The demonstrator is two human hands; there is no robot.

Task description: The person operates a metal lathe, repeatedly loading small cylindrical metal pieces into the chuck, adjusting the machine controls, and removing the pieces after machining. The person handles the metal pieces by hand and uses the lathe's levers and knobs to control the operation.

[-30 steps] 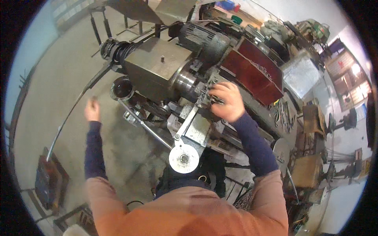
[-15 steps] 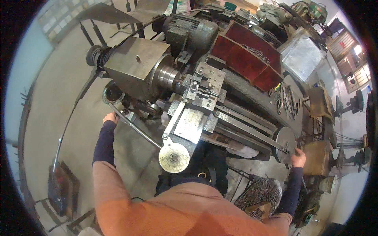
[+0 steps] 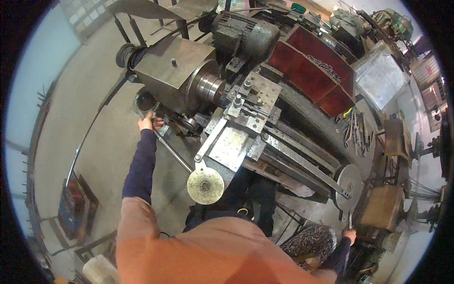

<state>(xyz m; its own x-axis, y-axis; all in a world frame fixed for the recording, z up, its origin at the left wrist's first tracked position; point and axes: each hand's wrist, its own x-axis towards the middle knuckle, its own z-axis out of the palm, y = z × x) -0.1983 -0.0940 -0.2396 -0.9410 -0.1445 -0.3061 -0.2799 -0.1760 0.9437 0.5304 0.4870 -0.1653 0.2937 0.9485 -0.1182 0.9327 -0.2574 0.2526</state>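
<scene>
A small metal lathe stands in front of me, its cylindrical chuck facing the tool slide. My left hand is at the upper end of a long steel lever, beside a round metal cup. Its fingers are stretched out toward the right, and they hold nothing that I can see. The lever slants down to a pale round disc. Low on the right, my right hand is closed around the handle of a grey handwheel.
Behind the slide lies a dark red tray with small metal parts. Several wrenches rest to its right. A motor sits behind the lathe. Near my right forearm is a container heaped with small metal pieces. Wooden boxes stand at the right.
My left hand has moved up and right, its fingers now stretched out by the cup. My right hand has gone down with the handwheel's handle as the wheel turned. The view has shifted slightly.
</scene>
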